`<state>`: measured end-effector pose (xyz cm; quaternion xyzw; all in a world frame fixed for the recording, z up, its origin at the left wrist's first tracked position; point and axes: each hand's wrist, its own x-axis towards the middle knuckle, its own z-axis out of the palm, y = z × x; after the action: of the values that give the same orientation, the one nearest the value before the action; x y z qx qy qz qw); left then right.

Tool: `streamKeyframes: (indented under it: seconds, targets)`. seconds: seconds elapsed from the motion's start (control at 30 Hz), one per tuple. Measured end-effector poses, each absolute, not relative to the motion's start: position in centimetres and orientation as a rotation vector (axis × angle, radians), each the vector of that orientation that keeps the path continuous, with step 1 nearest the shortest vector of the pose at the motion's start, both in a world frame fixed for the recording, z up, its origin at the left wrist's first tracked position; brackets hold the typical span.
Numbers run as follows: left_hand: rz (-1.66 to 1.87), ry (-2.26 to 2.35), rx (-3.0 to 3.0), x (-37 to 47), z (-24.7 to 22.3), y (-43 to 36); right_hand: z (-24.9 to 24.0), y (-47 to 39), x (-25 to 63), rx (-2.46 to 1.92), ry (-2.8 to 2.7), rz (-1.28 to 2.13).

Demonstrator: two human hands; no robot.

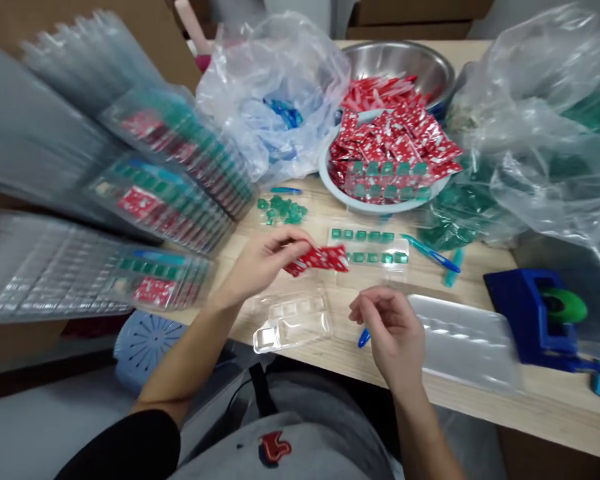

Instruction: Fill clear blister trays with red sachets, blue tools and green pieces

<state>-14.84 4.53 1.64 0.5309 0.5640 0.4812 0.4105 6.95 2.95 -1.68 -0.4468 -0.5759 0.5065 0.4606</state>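
Observation:
My left hand (265,261) pinches a small red sachet (325,258) with white marks, above the wooden table. Below it lies a clear plastic tray (295,317) with moulded compartments. My right hand (393,327) is curled, thumb against fingers; whatever it may hold is hidden. A blue tip (364,338) shows beside its palm, and I cannot tell whether it is gripped. Farther back, a clear tray (373,247) holds two rows of green square pieces. Blue-and-teal pen-like sticks (433,255) lie to its right. Loose green pieces (283,210) sit in a small heap.
Stacks of filled clear packs (160,200) stand at left. A pale bowl (330,177) of red sachets, a steel bowl (435,60) and plastic bags (545,153) are behind. At right are an empty clear tray (470,343) and a blue tape dispenser (525,327).

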Motion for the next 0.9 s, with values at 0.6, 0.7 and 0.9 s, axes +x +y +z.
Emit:
streamKeyframes:
  seconds: [0.6, 0.7, 0.9]
  targets:
    - [0.936, 1.746, 1.835, -16.2, -8.4, 3.7, -6.7, -1.2, 5.7, -0.934, -2.319, 0.962]
    - [0.960, 1.830, 1.908, -16.3, -8.8, 3.8, -7.4, -1.4, 5.2, -0.924, -2.409, 0.765]
    - [0.855, 1.898, 2.063, -17.3, -8.6, 1.3, -8.6, -1.8, 4.7, -0.964, -2.444, 0.560]
